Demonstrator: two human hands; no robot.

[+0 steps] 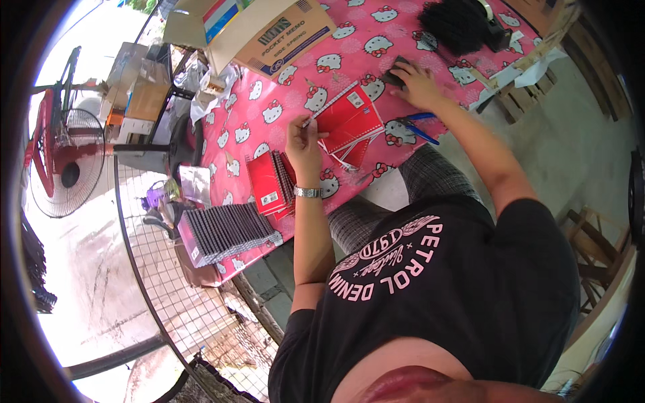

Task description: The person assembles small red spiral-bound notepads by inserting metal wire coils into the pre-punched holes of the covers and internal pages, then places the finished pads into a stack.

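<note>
A red-covered notebook (351, 117) lies slanted on the pink patterned tablecloth, with a row of holes along its upper left edge. At that notebook's left corner, my left hand (306, 142) is closed, thumb and fingers pinching the edge. My right hand (418, 86) rests beyond the notebook's far right side, its fingers curled over a small dark block-shaped object (396, 72) mostly covered by them. Beneath the red notebook, another red cover (353, 153) and white sheets stick out. Pliers with blue handles (420, 126) lie just right of the notebook, near the table's edge.
Left of my left forearm are stacked red spiral notebooks (267, 180) and a long pile with dark spirals (227, 232). An open cardboard box (285, 40) stands at the back. A black bristly bundle (453, 28) lies far right. A fan (67, 161) stands left.
</note>
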